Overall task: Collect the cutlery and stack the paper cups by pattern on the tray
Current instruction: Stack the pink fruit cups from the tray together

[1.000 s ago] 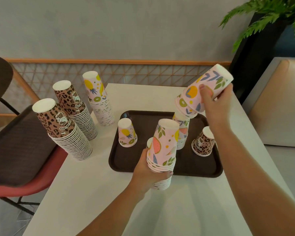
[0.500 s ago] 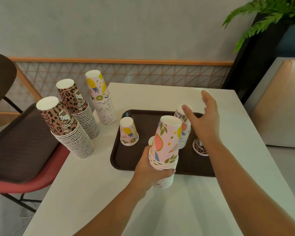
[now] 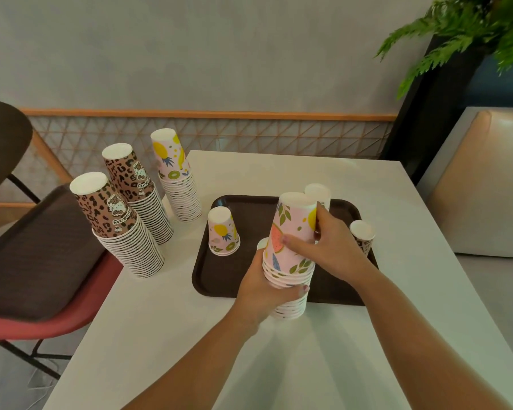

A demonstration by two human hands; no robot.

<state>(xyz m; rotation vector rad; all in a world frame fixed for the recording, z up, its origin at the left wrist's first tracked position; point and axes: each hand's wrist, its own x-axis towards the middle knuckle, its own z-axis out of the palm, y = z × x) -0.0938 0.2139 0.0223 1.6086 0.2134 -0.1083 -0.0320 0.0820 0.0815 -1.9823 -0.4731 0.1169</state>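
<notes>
Fruit-pattern stack [image 3: 290, 255]: upside-down pink cups with watermelon, leaf and lemon prints, nested into one column at the near edge of the tray, its lowest cups hanging in front of the tray's near rim over the table.
Left hand [image 3: 267, 288]: wrapped round the lower half of that stack, fingers curled across its front, thumb side hidden behind.
Right hand [image 3: 330, 247]: on the top cup of the same stack, thumb [image 3: 296, 241] lying across the watermelon print, fingers round the far side; it grips the cup.
Tray [image 3: 243, 208]: dark brown, rounded corners, lying on the white table [image 3: 279, 365].
Single fruit cup [image 3: 223, 231]: upside down on the left part of the tray, pineapple and kiwi print, standing apart from the held stack.
Cup behind the stack [image 3: 319, 192]: only a white base and a bit of wall show above the right hand; pattern unclear.
Leopard cup [image 3: 362, 235]: upside down at the right side of the tray, partly hidden by the right wrist.
Tall stacks off the tray: two leopard-print stacks [image 3: 122, 226] [image 3: 139, 190] and one fruit-print stack [image 3: 178, 182] at the table's left edge, all leaning left.
Chair [image 3: 42, 261]: red seat with a dark tray-like board on it, left of the table.
Plant [image 3: 471, 34]: green fronds, top right.
</notes>
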